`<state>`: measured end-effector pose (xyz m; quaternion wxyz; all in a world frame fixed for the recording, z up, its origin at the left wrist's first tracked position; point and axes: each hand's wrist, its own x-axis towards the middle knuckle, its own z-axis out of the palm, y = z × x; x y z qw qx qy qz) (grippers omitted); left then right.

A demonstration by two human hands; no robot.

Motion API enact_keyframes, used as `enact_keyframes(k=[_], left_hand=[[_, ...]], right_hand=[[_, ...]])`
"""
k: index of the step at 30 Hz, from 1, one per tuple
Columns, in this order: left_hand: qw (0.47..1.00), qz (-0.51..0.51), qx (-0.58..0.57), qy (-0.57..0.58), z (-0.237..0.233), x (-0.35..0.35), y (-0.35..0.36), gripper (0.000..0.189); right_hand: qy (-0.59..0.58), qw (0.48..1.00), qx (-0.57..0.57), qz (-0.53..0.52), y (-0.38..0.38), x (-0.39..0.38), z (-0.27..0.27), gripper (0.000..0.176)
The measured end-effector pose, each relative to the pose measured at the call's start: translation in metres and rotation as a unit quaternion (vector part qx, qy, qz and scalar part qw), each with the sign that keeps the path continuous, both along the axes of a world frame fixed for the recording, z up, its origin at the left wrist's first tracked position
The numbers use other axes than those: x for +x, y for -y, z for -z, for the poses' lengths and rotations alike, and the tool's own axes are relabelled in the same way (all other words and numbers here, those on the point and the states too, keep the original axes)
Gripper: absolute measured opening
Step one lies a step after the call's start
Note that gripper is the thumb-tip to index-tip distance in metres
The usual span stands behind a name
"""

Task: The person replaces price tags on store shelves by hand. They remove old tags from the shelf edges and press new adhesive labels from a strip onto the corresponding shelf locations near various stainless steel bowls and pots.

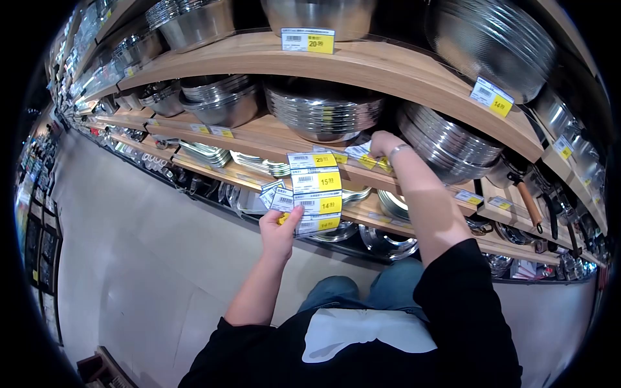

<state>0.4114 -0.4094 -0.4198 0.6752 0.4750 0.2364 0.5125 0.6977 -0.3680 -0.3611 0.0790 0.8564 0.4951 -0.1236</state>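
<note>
A strip of yellow and white price labels hangs from my left hand, its thumb pressed on the lower part. Smaller labels stick out beside that strip. My right hand reaches to the edge of the middle shelf, its fingers bent at a price label there; whether they grip it is hard to see. Stacked steel bowls stand just left of my right hand, and another stack of steel bowls is just right of it.
Above runs a wooden shelf with large steel basins and price labels. Metal trays and lids lie on lower shelves. Pans with handles are at the right. Grey floor stretches to the left.
</note>
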Motion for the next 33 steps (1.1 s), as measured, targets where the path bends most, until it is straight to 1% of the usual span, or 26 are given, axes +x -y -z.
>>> enact_keyframes(k=[1,2,3,4,6,7,9,10,11,12,13,15,16,17,18,19,20,21,22,23,26,27,29,30,31,33], left_hand=[[1.000,-0.003,-0.007,-0.009,0.002,-0.001,-0.001,0.014],[1.000,-0.010,-0.011,-0.010,0.000,-0.001,0.000,0.014],[1.000,-0.011,-0.010,-0.012,-0.001,0.000,-0.001,0.014],[1.000,-0.004,-0.011,-0.007,-0.002,0.000,-0.001,0.014],[1.000,0.004,-0.014,-0.003,-0.004,0.003,-0.001,0.014],[1.000,0.004,-0.015,0.000,-0.005,0.005,-0.001,0.014],[1.000,0.007,-0.018,0.002,-0.002,0.005,-0.001,0.014],[0.999,-0.020,0.001,-0.034,0.003,0.005,-0.003,0.013],[0.997,-0.042,0.021,-0.067,0.006,0.006,-0.003,0.013],[0.996,-0.059,0.025,-0.056,0.003,0.009,-0.001,0.013],[0.997,-0.057,-0.009,-0.050,0.000,0.009,0.002,0.012],[0.997,-0.072,-0.021,-0.018,0.000,0.014,0.003,0.012],[0.998,-0.063,-0.023,-0.019,0.000,0.018,0.006,0.012],[0.998,-0.057,-0.026,-0.007,-0.003,0.020,0.009,0.012],[0.998,-0.053,-0.027,0.006,-0.005,0.024,0.012,0.013],[0.998,-0.047,-0.028,0.004,-0.007,0.027,0.016,0.013],[0.999,-0.031,-0.009,-0.018,-0.009,0.032,0.022,0.013],[0.999,-0.015,0.011,-0.040,-0.010,0.036,0.027,0.013],[0.998,0.000,0.015,-0.057,-0.008,0.040,0.031,0.013],[0.998,0.003,0.016,-0.058,-0.011,0.045,0.037,0.013],[0.996,0.077,0.003,-0.042,-0.015,0.055,0.055,0.014],[0.996,0.083,0.004,-0.043,-0.016,0.057,0.061,0.014],[0.992,0.119,-0.010,-0.032,-0.017,0.061,0.076,0.015],[0.991,0.126,-0.009,-0.033,-0.016,0.063,0.082,0.015],[0.990,0.133,-0.002,-0.036,-0.014,0.064,0.088,0.016],[0.989,0.146,0.007,-0.039,-0.010,0.065,0.099,0.016]], right_hand=[[-0.003,1.000,0.004,-0.010,0.005,-0.004,-0.007,0.025],[-0.019,0.999,0.047,-0.015,0.012,-0.007,-0.012,0.021],[-0.021,0.998,0.049,-0.016,0.014,-0.007,-0.008,0.021],[-0.006,0.992,0.129,-0.006,0.016,-0.006,-0.004,0.019],[0.022,0.961,0.275,0.009,0.027,-0.014,0.000,0.014],[0.021,0.962,0.273,0.009,0.033,-0.019,-0.002,0.014],[0.065,0.933,0.352,-0.029,0.045,-0.026,-0.006,0.015],[0.069,0.933,0.351,-0.026,0.053,-0.032,-0.009,0.015],[0.107,0.911,0.396,-0.050,0.063,-0.039,-0.011,0.016],[0.149,0.884,0.438,-0.072,0.076,-0.045,-0.016,0.017],[0.154,0.842,0.504,-0.114,0.092,-0.055,-0.025,0.018],[0.115,0.812,0.552,-0.146,0.123,-0.071,-0.042,0.023],[0.120,0.815,0.549,-0.139,0.137,-0.076,-0.046,0.023],[-0.087,0.819,0.561,-0.081,0.150,-0.080,-0.049,0.026],[-0.290,0.783,0.550,-0.020,0.159,-0.084,-0.049,0.030],[-0.288,0.783,0.551,-0.015,0.166,-0.087,-0.047,0.030],[-0.461,0.720,0.519,0.003,0.173,-0.090,-0.044,0.032],[-0.617,0.631,0.469,0.020,0.179,-0.093,-0.042,0.034],[-0.652,0.607,0.455,0.012,0.183,-0.093,-0.039,0.034],[-0.651,0.606,0.458,0.014,0.187,-0.091,-0.034,0.034],[-0.669,0.564,0.481,0.059,0.199,-0.086,-0.027,0.035],[-0.666,0.563,0.486,0.062,0.203,-0.087,-0.024,0.035],[-0.692,0.512,0.503,0.074,0.210,-0.090,-0.014,0.035],[-0.693,0.499,0.514,0.077,0.213,-0.092,-0.013,0.033],[-0.690,0.498,0.519,0.080,0.220,-0.091,-0.011,0.033],[-0.583,0.622,0.522,0.032,0.233,-0.088,-0.003,0.031]])
